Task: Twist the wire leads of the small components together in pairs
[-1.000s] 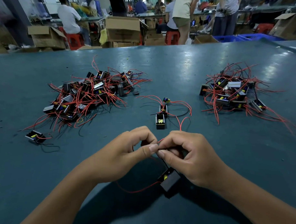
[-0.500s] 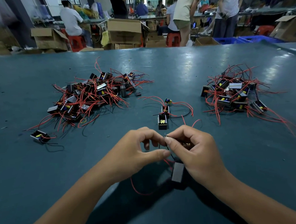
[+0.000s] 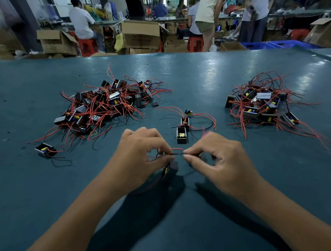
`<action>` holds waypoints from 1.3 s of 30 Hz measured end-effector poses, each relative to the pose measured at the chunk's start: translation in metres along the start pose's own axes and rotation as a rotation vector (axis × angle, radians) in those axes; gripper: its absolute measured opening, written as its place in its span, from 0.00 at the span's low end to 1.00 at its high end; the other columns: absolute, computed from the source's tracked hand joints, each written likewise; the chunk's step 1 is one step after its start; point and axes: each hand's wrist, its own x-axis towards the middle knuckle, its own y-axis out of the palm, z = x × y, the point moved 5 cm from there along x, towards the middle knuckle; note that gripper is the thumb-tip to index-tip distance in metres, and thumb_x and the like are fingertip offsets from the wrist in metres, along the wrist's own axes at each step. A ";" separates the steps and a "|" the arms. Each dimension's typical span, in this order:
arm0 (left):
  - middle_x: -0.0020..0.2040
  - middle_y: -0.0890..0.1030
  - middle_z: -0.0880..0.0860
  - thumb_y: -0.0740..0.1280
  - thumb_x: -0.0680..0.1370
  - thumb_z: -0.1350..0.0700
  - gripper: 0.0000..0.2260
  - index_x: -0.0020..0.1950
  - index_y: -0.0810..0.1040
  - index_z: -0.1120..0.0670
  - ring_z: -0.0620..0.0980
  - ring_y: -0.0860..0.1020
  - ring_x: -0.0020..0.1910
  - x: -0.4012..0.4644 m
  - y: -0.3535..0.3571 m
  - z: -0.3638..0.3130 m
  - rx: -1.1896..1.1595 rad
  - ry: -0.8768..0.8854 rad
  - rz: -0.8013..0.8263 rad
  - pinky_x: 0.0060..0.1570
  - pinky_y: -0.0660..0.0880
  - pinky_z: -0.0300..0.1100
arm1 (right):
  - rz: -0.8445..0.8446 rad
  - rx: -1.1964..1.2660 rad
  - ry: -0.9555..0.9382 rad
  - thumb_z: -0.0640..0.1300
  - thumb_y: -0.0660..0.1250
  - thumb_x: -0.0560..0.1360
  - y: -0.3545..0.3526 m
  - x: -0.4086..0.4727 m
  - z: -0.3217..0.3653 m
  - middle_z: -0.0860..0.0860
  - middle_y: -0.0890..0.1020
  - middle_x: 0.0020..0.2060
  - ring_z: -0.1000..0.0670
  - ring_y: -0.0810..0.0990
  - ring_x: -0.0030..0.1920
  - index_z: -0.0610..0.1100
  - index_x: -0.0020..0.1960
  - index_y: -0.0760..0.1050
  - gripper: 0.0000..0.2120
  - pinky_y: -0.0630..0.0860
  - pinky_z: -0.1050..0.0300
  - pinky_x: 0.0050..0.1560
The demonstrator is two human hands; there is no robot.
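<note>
Near the table's [image 3: 196, 77] front edge, left hand [image 3: 141, 156] and right hand [image 3: 218, 161] each pinch the black lead [image 3: 178, 154]. Component [image 3: 171, 169] dangles beneath; advisable to keep the lead taut, rolling fingertips evenly.

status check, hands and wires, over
Left hand and right hand pinch a wire lead stretched between them. Component hangs under left hand. Nothing in the way.

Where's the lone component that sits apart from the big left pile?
In the head view, the lone component lies on the table at far left, just below the left pile, well left of the left hand.
</note>
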 end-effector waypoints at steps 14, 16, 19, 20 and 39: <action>0.51 0.82 0.38 0.81 0.67 0.46 0.24 0.60 0.76 0.44 0.38 0.78 0.53 -0.013 0.025 0.022 -0.232 -0.201 0.441 0.48 0.69 0.27 | 0.510 -0.505 -0.024 0.61 0.63 0.77 0.012 -0.002 -0.038 0.55 0.78 0.52 0.50 0.74 0.55 0.52 0.60 0.75 0.17 0.68 0.54 0.56; 0.48 0.82 0.37 0.81 0.68 0.49 0.24 0.60 0.76 0.45 0.39 0.80 0.50 -0.011 0.035 0.020 -0.244 -0.208 0.403 0.48 0.72 0.29 | 0.478 -0.398 0.054 0.60 0.65 0.76 0.010 -0.003 -0.036 0.55 0.79 0.49 0.51 0.75 0.52 0.52 0.56 0.77 0.15 0.71 0.53 0.54; 0.45 0.85 0.47 0.80 0.69 0.55 0.21 0.58 0.77 0.49 0.48 0.82 0.45 -0.008 0.042 0.020 -0.398 -0.284 0.280 0.52 0.78 0.48 | 0.368 -0.229 0.176 0.56 0.70 0.74 0.003 -0.001 -0.036 0.55 0.81 0.42 0.52 0.79 0.44 0.50 0.50 0.79 0.11 0.74 0.54 0.49; 0.43 0.84 0.50 0.80 0.70 0.56 0.20 0.57 0.77 0.51 0.49 0.82 0.42 -0.007 0.041 0.022 -0.489 -0.334 0.197 0.50 0.78 0.51 | 0.297 -0.152 0.226 0.55 0.71 0.74 -0.001 0.001 -0.037 0.55 0.82 0.39 0.54 0.79 0.41 0.50 0.49 0.79 0.10 0.75 0.57 0.47; 0.62 0.79 0.42 0.76 0.75 0.54 0.33 0.75 0.63 0.43 0.36 0.77 0.61 0.001 0.054 0.003 -0.454 -0.248 0.047 0.64 0.72 0.33 | -0.064 0.332 0.584 0.46 0.72 0.75 -0.023 0.009 -0.053 0.49 0.83 0.33 0.54 0.77 0.32 0.46 0.46 0.82 0.03 0.80 0.55 0.34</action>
